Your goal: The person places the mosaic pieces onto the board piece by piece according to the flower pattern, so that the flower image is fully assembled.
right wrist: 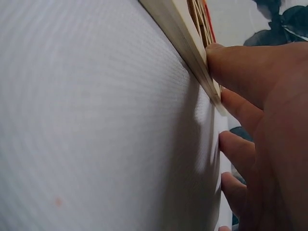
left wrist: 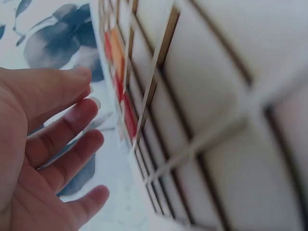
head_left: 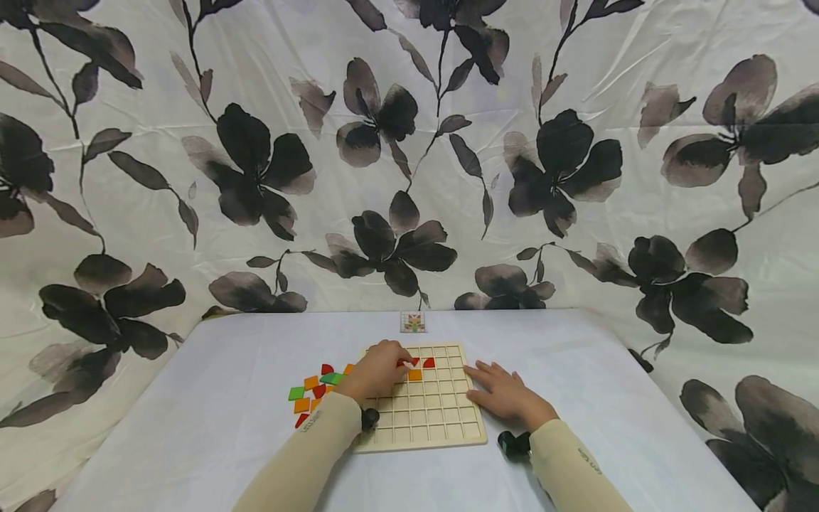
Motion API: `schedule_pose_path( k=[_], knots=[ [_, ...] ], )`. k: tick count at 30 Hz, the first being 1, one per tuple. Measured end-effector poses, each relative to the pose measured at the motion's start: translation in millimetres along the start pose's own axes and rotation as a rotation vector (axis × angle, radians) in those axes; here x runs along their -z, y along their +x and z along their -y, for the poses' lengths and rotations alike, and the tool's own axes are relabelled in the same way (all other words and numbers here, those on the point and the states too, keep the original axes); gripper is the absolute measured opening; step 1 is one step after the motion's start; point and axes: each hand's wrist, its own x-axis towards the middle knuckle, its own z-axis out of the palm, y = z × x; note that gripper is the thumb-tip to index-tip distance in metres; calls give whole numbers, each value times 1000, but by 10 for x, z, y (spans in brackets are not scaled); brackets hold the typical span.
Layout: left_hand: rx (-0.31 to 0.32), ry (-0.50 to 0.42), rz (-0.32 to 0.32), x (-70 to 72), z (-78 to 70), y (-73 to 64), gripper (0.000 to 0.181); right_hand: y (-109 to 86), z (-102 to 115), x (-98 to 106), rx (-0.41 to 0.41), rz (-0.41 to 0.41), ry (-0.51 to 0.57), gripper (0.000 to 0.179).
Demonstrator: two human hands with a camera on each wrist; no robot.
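Left hand (head_left: 377, 373) is held over the upper part of the grid board (head_left: 425, 416), which is laid at lower centre of the head frame. Its thumb and forefinger tips are drawn near each other, the other fingers loosely bent and spread. A red piece (head_left: 415, 362) is seen just beside those fingertips; whether it is touched cannot be told. A red quarter-round (head_left: 429, 363) is set right of it, and an orange square (head_left: 415, 375) is seated below, all within the grid. Right hand (head_left: 502, 392) is laid flat with fingers spread at the board's right edge; the edge is touched by the thumb, as seen in the right-wrist view. Loose pieces (head_left: 301, 405) in orange, green and red are scattered left of the board, partly hidden by the left arm. 2 beige sleeves (head_left: 307, 448) are seen at the bottom of the frame. A patterned card (head_left: 413, 322) is placed above the board, on the white tablecloth (head_left: 211, 398). The upper frame is filled by a floral backdrop (head_left: 473, 199).
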Motion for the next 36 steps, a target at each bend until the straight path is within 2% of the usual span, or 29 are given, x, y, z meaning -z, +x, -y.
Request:
schedule_pose_path(
  k=[4,10,16,21,25,30,33,36],
  knots=[
    [56,6,-33,141,87,-75,20,3,-6,-3,3,-1,-1,56],
    [209,21,-38,314,291,-197,23,13,-6,-10,-2,-4,7,55],
    [305,106,-27,423,483,-283,24,39,-14,-21,-13,-19,25,54],
    [353,183,2,419,553,-326,30,38,-8,-21,-11,-26,39,54],
    [397,234,12,360,554,-332,35,34,-10,-18,-8,-32,45,55],
    [443,344,7,275,548,-323,37,39,-25,-38,-12,-31,46,55],
    [460,358,-5,259,533,-326,35,44,-32,-47,-12,-31,47,55],
    [474,334,-9,251,528,-318,32,47,-37,-45,-9,-31,45,55]
  ],
)
